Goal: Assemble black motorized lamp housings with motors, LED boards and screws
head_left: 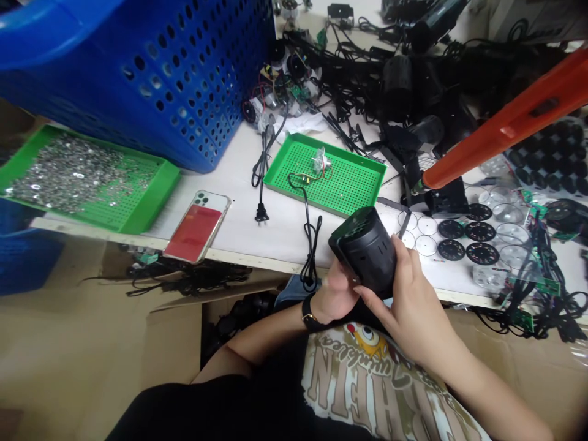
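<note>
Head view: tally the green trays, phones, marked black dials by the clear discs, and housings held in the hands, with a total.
Green trays: 2
Phone: 1
Black dials: 5
Held housing: 1
Total: 9

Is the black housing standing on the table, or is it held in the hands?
Held in the hands: the right hand clasps one side of the black housing, the left hand its other side.
</note>
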A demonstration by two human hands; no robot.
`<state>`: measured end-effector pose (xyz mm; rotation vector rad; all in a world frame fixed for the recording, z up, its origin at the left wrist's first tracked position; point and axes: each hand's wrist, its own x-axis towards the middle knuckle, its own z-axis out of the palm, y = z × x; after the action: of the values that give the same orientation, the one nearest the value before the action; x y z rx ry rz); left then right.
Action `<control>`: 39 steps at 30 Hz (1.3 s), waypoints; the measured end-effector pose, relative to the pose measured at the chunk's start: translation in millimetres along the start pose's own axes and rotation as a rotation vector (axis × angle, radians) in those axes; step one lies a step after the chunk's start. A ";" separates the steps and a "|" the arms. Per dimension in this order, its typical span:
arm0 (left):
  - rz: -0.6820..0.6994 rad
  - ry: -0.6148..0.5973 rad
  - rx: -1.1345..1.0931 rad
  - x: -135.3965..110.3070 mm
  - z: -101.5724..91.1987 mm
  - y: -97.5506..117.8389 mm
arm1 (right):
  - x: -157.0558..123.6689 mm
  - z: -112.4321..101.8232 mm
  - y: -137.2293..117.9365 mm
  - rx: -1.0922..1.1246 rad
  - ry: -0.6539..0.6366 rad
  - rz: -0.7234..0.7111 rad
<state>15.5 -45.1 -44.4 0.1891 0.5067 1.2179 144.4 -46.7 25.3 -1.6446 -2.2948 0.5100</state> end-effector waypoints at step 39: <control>0.003 0.251 0.060 -4.2 16.7 45.2 | 2.7 34.8 6.1 0.332 0.352 -0.087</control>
<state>-15.9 -31.3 -10.4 0.0877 0.7614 1.2371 134.3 -46.7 -8.6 -1.3469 -1.8989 0.5030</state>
